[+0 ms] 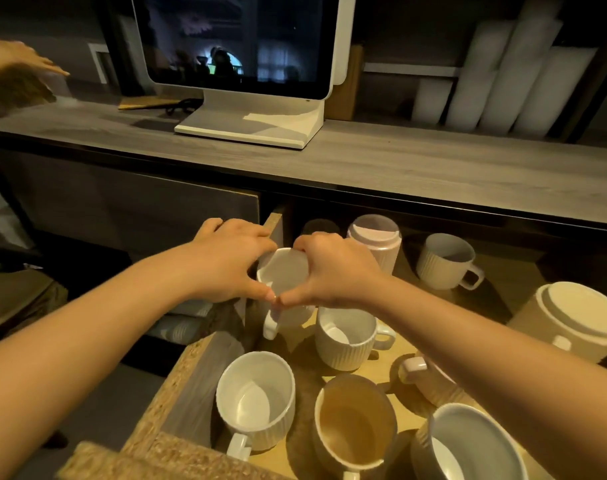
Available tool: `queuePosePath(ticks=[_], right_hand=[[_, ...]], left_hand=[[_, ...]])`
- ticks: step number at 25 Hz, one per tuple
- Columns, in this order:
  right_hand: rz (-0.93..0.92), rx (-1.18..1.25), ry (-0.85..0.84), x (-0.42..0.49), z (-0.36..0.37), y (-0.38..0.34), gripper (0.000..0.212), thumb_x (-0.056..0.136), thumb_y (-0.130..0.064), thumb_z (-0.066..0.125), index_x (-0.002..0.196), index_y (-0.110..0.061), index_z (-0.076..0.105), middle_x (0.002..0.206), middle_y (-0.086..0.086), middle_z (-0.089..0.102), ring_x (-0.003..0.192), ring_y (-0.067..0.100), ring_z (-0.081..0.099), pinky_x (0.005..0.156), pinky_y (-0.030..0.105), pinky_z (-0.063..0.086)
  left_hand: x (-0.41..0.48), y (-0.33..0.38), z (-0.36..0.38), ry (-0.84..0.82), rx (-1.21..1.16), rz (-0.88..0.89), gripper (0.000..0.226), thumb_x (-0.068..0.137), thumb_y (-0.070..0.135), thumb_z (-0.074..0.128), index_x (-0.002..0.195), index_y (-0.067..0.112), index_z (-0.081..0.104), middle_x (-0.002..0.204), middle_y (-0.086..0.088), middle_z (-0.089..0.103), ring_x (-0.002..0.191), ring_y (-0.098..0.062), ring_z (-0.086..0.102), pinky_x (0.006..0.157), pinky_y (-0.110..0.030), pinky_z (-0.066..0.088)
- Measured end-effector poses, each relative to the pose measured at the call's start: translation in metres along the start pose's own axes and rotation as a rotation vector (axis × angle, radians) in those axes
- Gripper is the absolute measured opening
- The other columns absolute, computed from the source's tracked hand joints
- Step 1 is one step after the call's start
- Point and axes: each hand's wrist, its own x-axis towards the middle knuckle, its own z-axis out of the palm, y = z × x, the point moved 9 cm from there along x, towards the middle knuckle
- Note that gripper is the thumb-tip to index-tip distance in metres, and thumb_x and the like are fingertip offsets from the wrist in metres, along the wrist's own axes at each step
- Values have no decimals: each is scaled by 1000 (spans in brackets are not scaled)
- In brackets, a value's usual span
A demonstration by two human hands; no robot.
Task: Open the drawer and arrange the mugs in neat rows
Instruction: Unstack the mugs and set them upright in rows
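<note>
1. Head view, progress: the drawer (177, 386) stands pulled out under the tabletop (399, 161), so the opening step is done. The mugs inside lie unsorted: some upright, two upside down (373, 237) (582, 318), handles pointing various ways. No rows are formed yet; most arranging remains.
2. Head view, grip: the left hand (226, 261) and right hand (333, 268) together clasp one white mug (284, 282) at its rim near the drawer's back left. The fingers are curled around it, thumbs touching.
3. Head view, clearance: the drawer's left wall runs just beside the held mug. The tabletop edge overhangs the back mugs. Bare drawer floor (516, 289) shows at right centre, apparently the best room for shifting mugs.
</note>
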Motion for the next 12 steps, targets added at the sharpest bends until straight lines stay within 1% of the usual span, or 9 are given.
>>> queuePosePath(ticks=[2,5,9,12], right_hand=[[7,-15,-32,0,13,0,73,60,-71,67,112,-19,58,98,-1,62,83,12,54,63,22,47],[24,-33,-64,-1,29,4,74,60,-72,66,111,-19,57,99,0,64,84,13,56,64,23,47],[55,-42,-89,0,48,8,73,61,-71,66,112,-18,59,100,1,64,85,15,59,65,25,52],[66,-51,-132,0,60,9,75,61,-71,66,114,-19,58,101,1,64,86,15,59,65,24,51]], left_hand=[[3,0,14,-13,43,-1,69,82,54,57,141,29,33,155,2,18,144,-19,5,115,-44,3],[8,1,31,-23,91,-5,67,83,55,55,140,26,36,158,0,12,145,-19,-1,115,-46,-2],[11,5,45,-25,207,-8,63,86,53,52,139,24,39,159,-2,8,145,-24,-7,115,-48,-3],[10,7,52,-29,240,-16,61,86,54,51,137,23,42,158,-2,12,145,-27,-10,115,-48,-3]])
